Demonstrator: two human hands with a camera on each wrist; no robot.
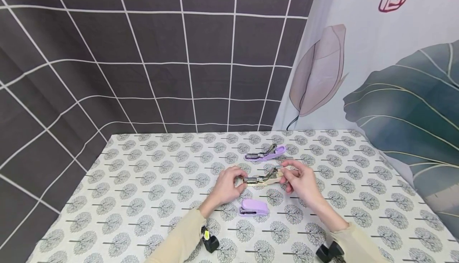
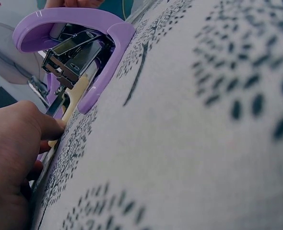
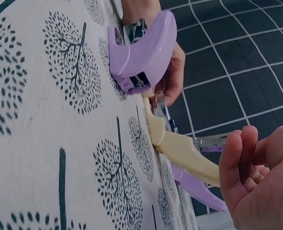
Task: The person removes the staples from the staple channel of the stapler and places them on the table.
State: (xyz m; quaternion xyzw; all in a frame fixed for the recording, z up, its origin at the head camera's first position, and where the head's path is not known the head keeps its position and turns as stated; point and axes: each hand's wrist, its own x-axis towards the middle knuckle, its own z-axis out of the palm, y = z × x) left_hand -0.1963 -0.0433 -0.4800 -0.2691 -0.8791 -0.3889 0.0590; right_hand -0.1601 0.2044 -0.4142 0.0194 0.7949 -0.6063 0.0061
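Note:
A cream stapler (image 1: 268,182) lies folded open on the cloth between the two hands, its metal magazine showing. My left hand (image 1: 226,184) pinches its left end with thumb and forefinger. At the other end, my right hand (image 1: 303,182) holds the cream cover; in the right wrist view, the curled fingers hide the tip of that cream part (image 3: 184,153). Nearer the person, a closed purple stapler (image 1: 254,207) sits apart from both hands. It fills the upper part of the left wrist view, its purple cover (image 2: 84,17) arching over the metal.
Behind the cream stapler lies another purple stapler (image 1: 263,157), folded open with its metal parts raised. A tree-patterned cloth (image 1: 154,191) covers the table. A dark grid curtain (image 1: 208,79) and a leaf-print curtain (image 1: 358,55) hang beyond the table edges.

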